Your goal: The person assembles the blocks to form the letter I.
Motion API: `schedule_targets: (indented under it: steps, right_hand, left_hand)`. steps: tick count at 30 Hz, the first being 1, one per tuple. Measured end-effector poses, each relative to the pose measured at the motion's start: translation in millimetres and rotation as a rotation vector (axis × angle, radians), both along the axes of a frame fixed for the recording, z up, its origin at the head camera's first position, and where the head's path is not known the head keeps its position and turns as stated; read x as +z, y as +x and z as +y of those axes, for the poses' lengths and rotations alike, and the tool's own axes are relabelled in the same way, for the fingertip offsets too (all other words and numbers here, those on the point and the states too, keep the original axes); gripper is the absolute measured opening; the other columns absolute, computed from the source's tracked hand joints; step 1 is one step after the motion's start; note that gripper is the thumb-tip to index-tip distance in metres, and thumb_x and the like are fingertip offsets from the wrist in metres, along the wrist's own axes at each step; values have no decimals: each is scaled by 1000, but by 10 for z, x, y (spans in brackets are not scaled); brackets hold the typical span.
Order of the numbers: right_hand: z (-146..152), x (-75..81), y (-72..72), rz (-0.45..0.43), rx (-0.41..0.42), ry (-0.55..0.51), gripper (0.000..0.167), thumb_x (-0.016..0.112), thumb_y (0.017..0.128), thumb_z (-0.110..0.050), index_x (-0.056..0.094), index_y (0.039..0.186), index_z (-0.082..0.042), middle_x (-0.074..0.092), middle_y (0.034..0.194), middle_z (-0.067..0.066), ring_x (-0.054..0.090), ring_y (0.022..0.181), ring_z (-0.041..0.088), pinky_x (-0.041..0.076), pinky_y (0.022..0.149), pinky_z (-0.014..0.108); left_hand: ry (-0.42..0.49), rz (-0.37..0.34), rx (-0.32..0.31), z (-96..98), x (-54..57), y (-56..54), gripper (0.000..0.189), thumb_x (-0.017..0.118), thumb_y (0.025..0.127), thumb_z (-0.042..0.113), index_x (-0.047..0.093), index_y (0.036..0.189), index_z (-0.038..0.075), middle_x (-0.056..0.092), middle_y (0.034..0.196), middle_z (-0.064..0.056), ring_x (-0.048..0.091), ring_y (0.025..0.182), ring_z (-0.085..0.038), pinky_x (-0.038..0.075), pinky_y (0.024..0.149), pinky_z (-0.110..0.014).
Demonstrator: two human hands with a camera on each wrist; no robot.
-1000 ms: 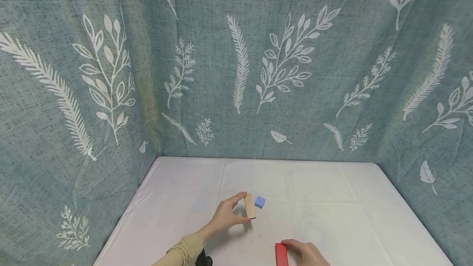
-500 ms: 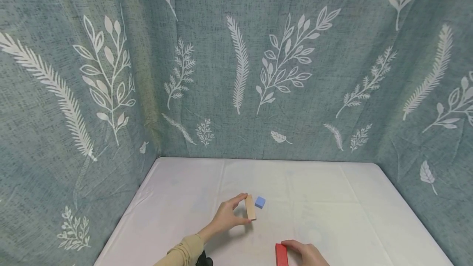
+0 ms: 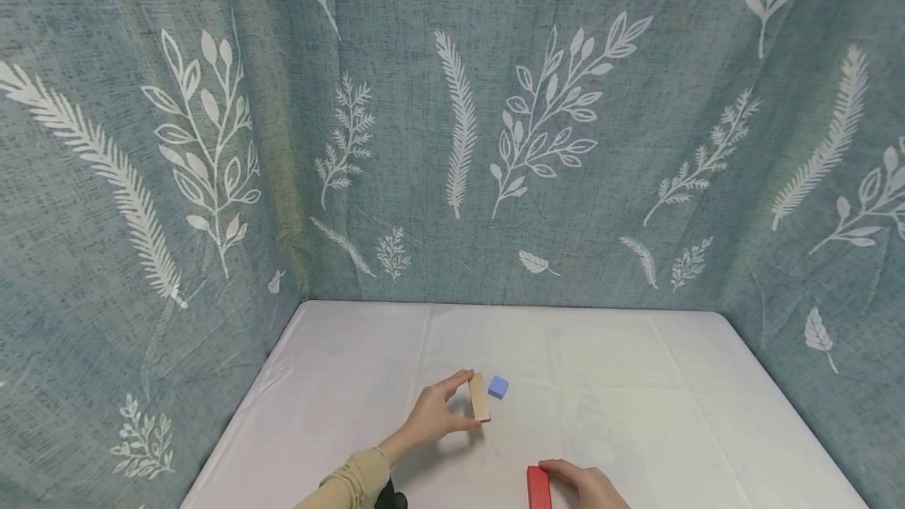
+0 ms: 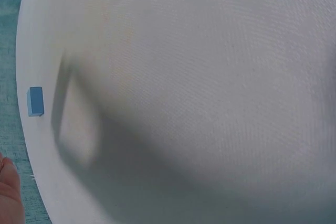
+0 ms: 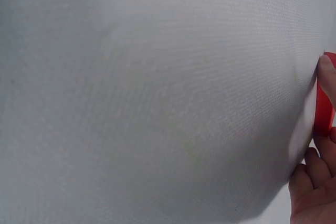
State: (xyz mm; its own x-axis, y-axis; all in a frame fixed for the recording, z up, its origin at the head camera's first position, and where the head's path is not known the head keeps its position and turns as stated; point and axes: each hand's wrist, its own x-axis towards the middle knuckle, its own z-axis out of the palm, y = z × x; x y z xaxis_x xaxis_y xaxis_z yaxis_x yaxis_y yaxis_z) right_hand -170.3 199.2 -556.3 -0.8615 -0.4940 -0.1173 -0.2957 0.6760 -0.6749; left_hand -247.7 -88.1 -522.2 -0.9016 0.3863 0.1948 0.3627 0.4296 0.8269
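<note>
A plain wooden block (image 3: pixel 479 397) is pinched at its two ends by my left hand (image 3: pixel 430 415), thumb at the near end and fingertips at the far end. The block looks held above the table, with a shadow below. Just to its right lies a small blue cube (image 3: pixel 498 387), also seen as a blue block (image 4: pixel 35 101) in the left wrist view. Nearer to me, my right hand (image 3: pixel 588 485) grips a red block (image 3: pixel 539 487) from the right. The right wrist view shows thumb and fingers at the ends of the red block (image 5: pixel 323 106); part is cut off.
A white cloth covers the table (image 3: pixel 636 399). Blue-green curtains (image 3: pixel 424 140) with white leaf prints hang behind it and on both sides. A small black object (image 3: pixel 391 496) shows beside the left sleeve (image 3: pixel 353 479).
My left hand and the wooden block have shifted very slightly toward the near side. The right hand, red block and blue cube look still.
</note>
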Motion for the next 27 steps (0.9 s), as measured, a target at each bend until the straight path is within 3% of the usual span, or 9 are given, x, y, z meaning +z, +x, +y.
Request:
schedule_targets:
  steps: [14,21,27]
  right_hand:
    - [9,24,0,-26,-5,-3,74,78,72,-46,55,129,-5,65,123,4,62,110,13,54,92,48]
    - [30,117,-20,-35,-1,-81,64,73,80,-40,54,130,-4,64,124,9,61,112,19,52,92,56]
    - [47,176,-49,18,22,-152,55,72,83,-31,57,128,-3,64,125,15,60,117,23,55,91,50]
  left_hand:
    - [2,-12,-3,-6,-25,11,75,83,70,13,48,134,-5,45,141,-25,41,133,-39,41,108,-46]
    - [-13,-10,-4,2,-27,18,76,83,70,14,48,135,-5,45,142,-24,42,133,-39,42,107,-45]
    - [-15,-14,-13,10,-21,38,76,83,71,14,47,135,-6,44,142,-25,41,133,-40,42,107,-46]
